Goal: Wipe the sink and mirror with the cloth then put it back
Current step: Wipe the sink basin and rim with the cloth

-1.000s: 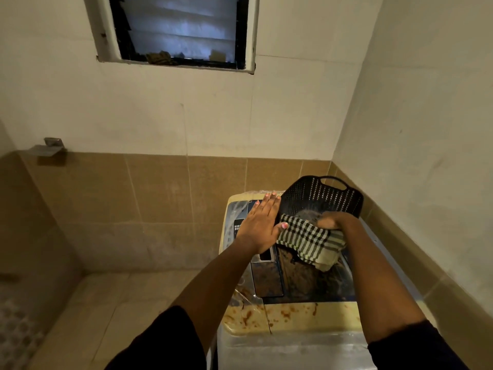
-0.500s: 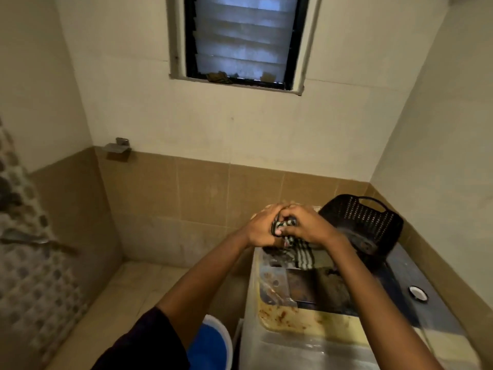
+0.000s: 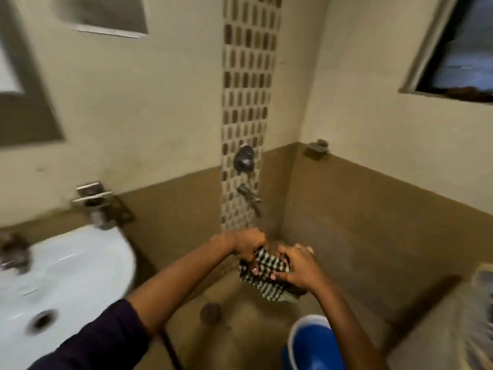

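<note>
Swung left since half a second ago: washing machine and black basket gone from view, white sink (image 3: 66, 276) now in sight. Both hands still bunched around the checked cloth (image 3: 264, 273), held in mid-air over the floor, not resting on any surface. Left hand (image 3: 248, 245) clenched on the cloth's upper left edge, fingers curled under. Right hand (image 3: 296, 265) closed on its right side, thumb pressing the fabric, loose end hanging just below the grip. Sink well to the left of the grip and lower, blurred by motion, drain hole (image 3: 41, 320) dark. Wall taps (image 3: 244, 160) above and beyond the grip, on a mosaic tile strip. Blue bucket (image 3: 312, 345) below the grip, to the right. Window (image 3: 461, 49) far up right. Dark sleeve (image 3: 101, 340) on the left arm.
</note>
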`<state>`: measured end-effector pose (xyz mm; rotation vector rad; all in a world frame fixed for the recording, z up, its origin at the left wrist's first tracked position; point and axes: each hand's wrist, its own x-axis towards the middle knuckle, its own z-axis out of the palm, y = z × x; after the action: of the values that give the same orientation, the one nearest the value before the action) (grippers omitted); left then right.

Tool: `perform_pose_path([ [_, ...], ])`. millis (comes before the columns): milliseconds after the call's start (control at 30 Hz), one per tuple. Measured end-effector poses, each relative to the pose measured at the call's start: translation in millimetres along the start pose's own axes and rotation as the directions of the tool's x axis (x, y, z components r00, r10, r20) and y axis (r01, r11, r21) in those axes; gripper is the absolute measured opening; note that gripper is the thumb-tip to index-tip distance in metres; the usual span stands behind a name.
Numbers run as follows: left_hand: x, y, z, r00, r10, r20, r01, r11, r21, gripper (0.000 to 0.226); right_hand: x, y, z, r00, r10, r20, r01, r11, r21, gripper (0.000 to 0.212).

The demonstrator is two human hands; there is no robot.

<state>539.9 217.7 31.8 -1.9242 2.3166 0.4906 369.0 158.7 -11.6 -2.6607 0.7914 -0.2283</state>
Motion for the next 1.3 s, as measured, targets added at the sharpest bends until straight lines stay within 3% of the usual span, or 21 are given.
perform_pose_path([
  [67,-53.0,-37.0,10.2,0.996,-0.082,-0.021,0.082,0.996,-0.020,0.026,19.4,-49.0,26.3,0.997,-0.077,0.028,0.079,0.994,-0.070,0.024],
  [133,-105.0,-70.0,22.2,0.987,-0.152,-0.061,0.151,0.988,-0.014,0.021,33.3,-98.3,53.0,0.981,-0.168,0.096,0.169,0.986,-0.003,0.026],
  [200,-151.2,-96.4,33.5,0.963,-0.233,-0.135,0.236,0.972,0.002,0.020,39.7,-139.3,79.5,0.943,-0.265,0.199,0.183,0.916,0.356,0.025],
  [267,-193.7,-119.0,44.1,0.931,-0.303,-0.205,0.307,0.952,-0.010,0.023,44.3,-178.7,108.6,0.914,-0.326,0.240,0.036,0.656,0.754,0.020],
  [300,-211.5,-127.9,48.5,0.915,-0.332,-0.228,0.336,0.942,-0.025,0.023,47.5,-194.0,125.7,0.929,-0.293,0.226,-0.051,0.503,0.863,0.018],
  [367,-239.2,-142.4,55.7,0.884,-0.382,-0.270,0.381,0.923,-0.057,0.023,52.1,-216.5,158.9,0.955,-0.162,0.247,-0.210,0.217,0.953,0.019],
  [433,-262.1,-158.4,65.1,0.848,-0.428,-0.312,0.432,0.900,-0.059,0.026,58.2,-236.8,188.4,0.950,-0.070,0.306,-0.300,0.079,0.951,0.029],
  [467,-269.6,-165.3,70.1,0.830,-0.450,-0.330,0.458,0.887,-0.056,0.029,60.3,-245.1,197.8,0.951,-0.041,0.308,-0.302,0.106,0.947,0.031],
  [533,-277.9,-175.6,77.3,0.795,-0.487,-0.362,0.501,0.863,-0.060,0.031,65.1,-254.9,205.5,0.975,0.054,0.216,-0.222,0.305,0.926,0.021],
  [600,-281.1,-183.9,84.1,0.753,-0.521,-0.402,0.523,0.844,-0.115,0.030,70.9,-261.2,202.2,0.990,0.134,0.038,-0.103,0.517,0.850,0.023],
  [667,-281.4,-190.8,85.3,0.701,-0.541,-0.464,0.501,0.837,-0.219,0.031,72.0,-268.3,187.6,0.988,0.116,-0.098,-0.005,0.669,0.743,0.029],
  [767,-287.6,-204.0,83.9,0.658,-0.525,-0.539,0.354,0.848,-0.395,0.027,69.9,-286.3,167.3,0.968,0.046,-0.247,0.104,0.821,0.561,0.027],
  [867,-302.9,-224.7,107.2,0.713,-0.535,-0.453,0.265,0.804,-0.532,0.019,65.7,-306.3,178.9,0.981,-0.043,-0.190,0.128,0.877,0.463,0.018],
  [933,-311.0,-236.9,133.9,0.778,-0.541,-0.319,0.350,0.796,-0.494,0.021,64.9,-316.2,203.1,0.999,-0.053,0.011,0.041,0.874,0.484,0.009],
  [1000,-316.4,-240.4,162.8,0.828,-0.544,-0.137,0.448,0.788,-0.422,0.028,64.8,-319.0,234.5,0.980,0.014,0.199,-0.106,0.882,0.459,0.021],
  [1067,-318.6,-238.8,185.8,0.841,-0.540,-0.020,0.479,0.762,-0.435,0.032,67.1,-320.0,254.3,0.967,0.139,0.215,-0.206,0.921,0.330,0.033],
  [1133,-315.9,-245.1,197.3,0.832,-0.555,0.027,0.492,0.714,-0.498,0.038,80.1,-321.1,269.7,0.963,0.199,0.182,-0.251,0.909,0.333,0.041],
  [1200,-313.9,-249.8,202.1,0.808,-0.588,0.036,0.506,0.662,-0.554,0.046,86.3,-323.8,285.5,0.950,0.243,0.198,-0.303,0.876,0.377,0.052],
  [1300,-311.0,-256.4,206.7,0.815,-0.579,0.009,0.476,0.661,-0.580,0.051,90.1,-334.5,306.9,0.958,0.252,0.136,-0.280,0.924,0.260,0.073],
])
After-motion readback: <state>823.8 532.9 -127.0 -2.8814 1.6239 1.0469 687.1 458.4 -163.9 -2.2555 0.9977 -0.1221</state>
